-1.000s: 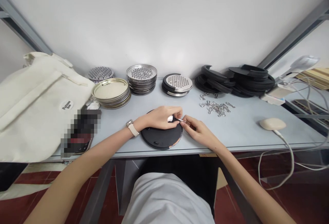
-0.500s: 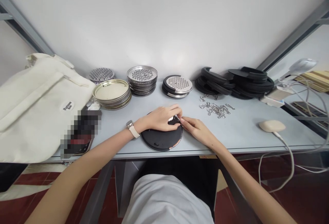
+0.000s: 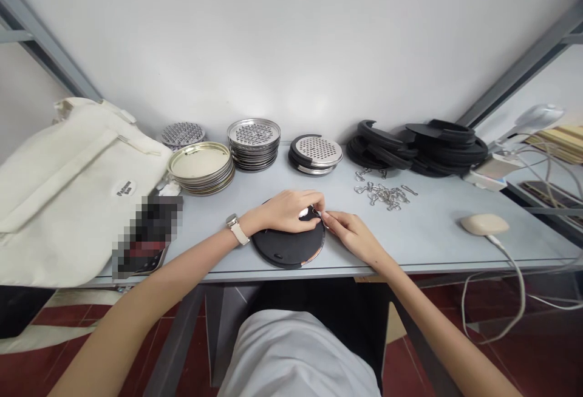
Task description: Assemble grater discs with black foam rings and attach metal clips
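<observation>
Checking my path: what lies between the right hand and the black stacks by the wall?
In the head view, a loose scatter of metal clips lies on the table between the right hand and the black stacks.

Left grip: palm down, fingers curled | right grip: pinched (beside the left) | forearms: angled inward

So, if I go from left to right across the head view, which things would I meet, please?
Cream-coloured fabric bag → stack of round pale-gold metal lids → the left hand → the right hand → loose pile of small silver wire clips → rounded cream-coloured object with a white cable.
</observation>
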Tool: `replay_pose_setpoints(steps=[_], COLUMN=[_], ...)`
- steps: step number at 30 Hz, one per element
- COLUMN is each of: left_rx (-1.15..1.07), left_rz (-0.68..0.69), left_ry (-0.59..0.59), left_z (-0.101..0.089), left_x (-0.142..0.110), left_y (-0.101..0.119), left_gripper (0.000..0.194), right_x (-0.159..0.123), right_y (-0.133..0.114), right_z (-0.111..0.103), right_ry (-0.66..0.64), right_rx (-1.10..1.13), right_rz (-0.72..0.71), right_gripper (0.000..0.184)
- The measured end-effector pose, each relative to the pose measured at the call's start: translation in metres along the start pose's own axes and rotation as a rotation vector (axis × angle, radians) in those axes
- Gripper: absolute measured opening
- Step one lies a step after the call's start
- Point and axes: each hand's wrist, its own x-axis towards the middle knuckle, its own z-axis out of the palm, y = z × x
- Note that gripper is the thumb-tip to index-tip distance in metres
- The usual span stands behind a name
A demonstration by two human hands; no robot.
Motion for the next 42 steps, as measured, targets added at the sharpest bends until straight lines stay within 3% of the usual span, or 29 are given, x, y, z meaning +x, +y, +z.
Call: replay_pose_setpoints(steps=[25, 42], left_rx=[0.065, -0.236], left_rz=[-0.012, 0.012], left_ry=[0.023, 0.079], left_z=[0.0025, 0.0024], left_x=[-0.0011, 0.0020], left_y=[-0.0014, -0.0060], left_gripper=[0.014, 0.019], right_x=[0.0012, -0.0004], right_y=[0.0025, 0.0030], right_z=[0.0003, -0.0007], right_ry=[-0.013, -0.020], right_rx=[-0.006, 0.010], right_rz=[0.000, -0.025], right_gripper=[0.043, 0.041])
